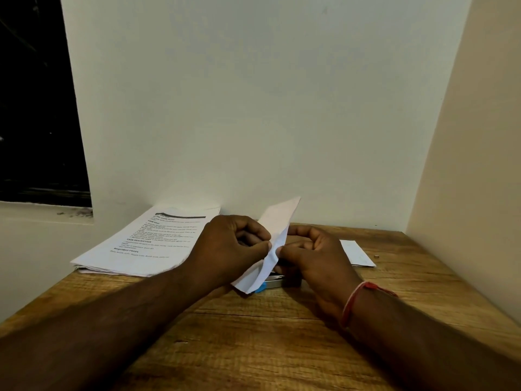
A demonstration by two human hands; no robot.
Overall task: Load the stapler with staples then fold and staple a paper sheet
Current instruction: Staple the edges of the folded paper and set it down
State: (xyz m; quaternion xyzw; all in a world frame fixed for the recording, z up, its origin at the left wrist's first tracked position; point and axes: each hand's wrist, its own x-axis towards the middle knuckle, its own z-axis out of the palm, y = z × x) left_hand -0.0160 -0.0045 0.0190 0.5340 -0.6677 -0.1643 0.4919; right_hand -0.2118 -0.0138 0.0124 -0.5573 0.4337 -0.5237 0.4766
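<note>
Where the forearms lie: both reach in from the near edge over the wooden table (253, 340) and converge toward its middle; a red thread bracelet (353, 301) circles the right wrist.
Left hand (231, 246): back of the hand up, fingers curled inward, thumb and a fingertip pinching the left side of the folded paper sheet (277, 232).
Right hand (315, 261): turned on its side, thumb tip pinching the sheet's right side against a finger, forefinger arched above; the lower fingers curl downward.
Folded paper sheet: held between the two hands and lifted off the table, tilted, with its crumpled lower end hanging below the fingertips and its upper corner pointing up and away past the knuckles.
Stapler (275, 281): on the table directly beneath the hands, just under the sheet's lower end; a silver metal strip and a blue end show, and the rest is hidden by the sheet and the right hand. Whether the right fingers touch it cannot be told.
Stack of printed pages (141, 244): flat on the table beyond the left hand and to its outer side.
White paper piece (358, 253): flat beyond the right hand, to its outer side; a tiny object (375, 257) sits just past it, too small to identify.
Wall (267, 108): pale, beyond both hands.
Dark window opening (36, 108): far to the left hand's outer side.
</note>
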